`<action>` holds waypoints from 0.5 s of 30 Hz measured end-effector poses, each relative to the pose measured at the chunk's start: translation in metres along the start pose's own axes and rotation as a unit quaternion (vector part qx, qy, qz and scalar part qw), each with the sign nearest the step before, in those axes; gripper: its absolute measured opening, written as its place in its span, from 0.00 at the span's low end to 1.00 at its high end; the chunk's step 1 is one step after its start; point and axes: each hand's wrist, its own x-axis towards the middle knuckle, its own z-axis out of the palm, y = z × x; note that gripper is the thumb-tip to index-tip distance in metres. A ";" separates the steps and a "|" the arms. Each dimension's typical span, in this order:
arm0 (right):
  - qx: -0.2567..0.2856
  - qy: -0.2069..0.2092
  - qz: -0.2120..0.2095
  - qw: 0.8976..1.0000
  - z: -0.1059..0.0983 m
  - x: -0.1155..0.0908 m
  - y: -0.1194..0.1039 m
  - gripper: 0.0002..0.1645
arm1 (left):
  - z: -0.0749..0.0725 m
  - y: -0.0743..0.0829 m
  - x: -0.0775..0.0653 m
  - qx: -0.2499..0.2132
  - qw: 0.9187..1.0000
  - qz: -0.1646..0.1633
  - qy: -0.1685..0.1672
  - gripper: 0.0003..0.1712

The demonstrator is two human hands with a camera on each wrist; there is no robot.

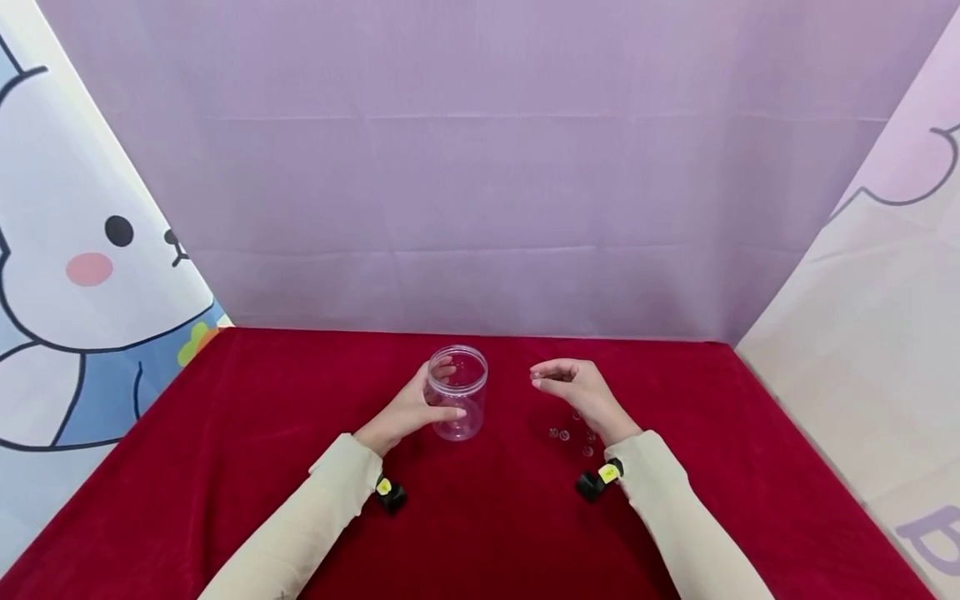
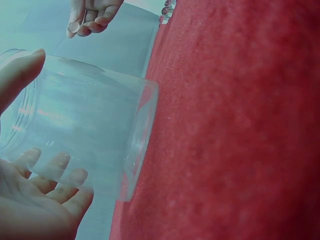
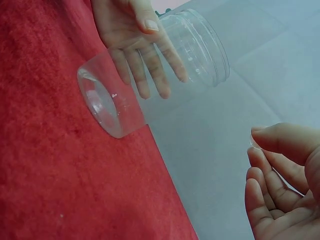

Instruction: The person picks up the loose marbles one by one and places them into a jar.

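Note:
My left hand [image 1: 405, 410] grips a clear, lidless plastic jar [image 2: 90, 112], thumb on the near side and fingers around the far side. The jar stands upright, its base close over the red cloth, and nothing shows inside it. To the right of the jar, my right hand [image 1: 588, 393] is raised above the cloth. Its thumb and index finger pinch a small clear bead [image 3: 253, 142], mostly covered by the fingertips. Several similar clear beads [image 1: 564, 435] lie on the cloth below and beside the right wrist.
A red cloth [image 1: 480, 525] covers the table. Behind it hangs a lilac curtain [image 1: 480, 208], with printed cartoon panels on the left [image 1: 90, 333] and right [image 1: 885, 333]. Black wrist cameras [image 1: 590, 485] are strapped to both wrists.

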 end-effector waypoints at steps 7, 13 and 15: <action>0.001 0.010 -0.003 1.000 -0.002 0.012 0.015 0.17 | 0.001 0.000 0.004 0.001 1.000 0.007 -0.004 0.52; 0.010 0.012 -0.017 1.000 0.005 0.015 0.007 0.16 | 0.001 0.001 0.000 0.000 1.000 -0.005 -0.004 0.51; 0.013 0.014 -0.023 1.000 0.007 0.017 0.005 0.17 | 0.001 0.002 0.000 -0.001 1.000 -0.003 -0.007 0.50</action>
